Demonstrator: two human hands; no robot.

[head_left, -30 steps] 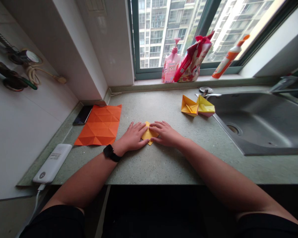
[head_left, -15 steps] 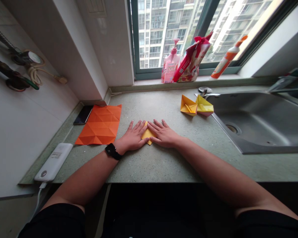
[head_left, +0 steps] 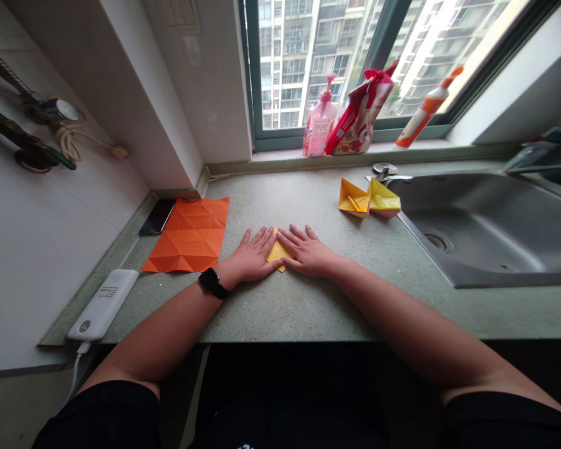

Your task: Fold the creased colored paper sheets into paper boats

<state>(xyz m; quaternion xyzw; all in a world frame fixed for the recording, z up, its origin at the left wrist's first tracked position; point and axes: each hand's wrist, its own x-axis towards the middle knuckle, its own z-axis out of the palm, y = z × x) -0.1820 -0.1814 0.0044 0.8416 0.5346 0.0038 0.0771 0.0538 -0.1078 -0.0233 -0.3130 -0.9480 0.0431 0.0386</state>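
A small folded piece of yellow-orange paper (head_left: 277,251) lies flat on the speckled green countertop (head_left: 280,312). My left hand (head_left: 251,255) rests flat over its left side, fingers stretched out and pointing away from me. Over its right side lies my right hand (head_left: 309,254), also flat with fingers spread. The thumbs come close together at the paper's near tip. Both hands cover the paper's side edges. A creased orange sheet (head_left: 189,236) is spread out left of my left hand.
Two folded paper shapes, one orange (head_left: 354,198) and one yellow (head_left: 383,199), stand beside the steel sink (head_left: 486,231). A phone (head_left: 157,217) and a white power bank (head_left: 103,304) with a cable lie at left. Bottles and a red bag (head_left: 362,115) line the windowsill.
The hands and the paper stay in place. Only the camera view shifts very slightly.
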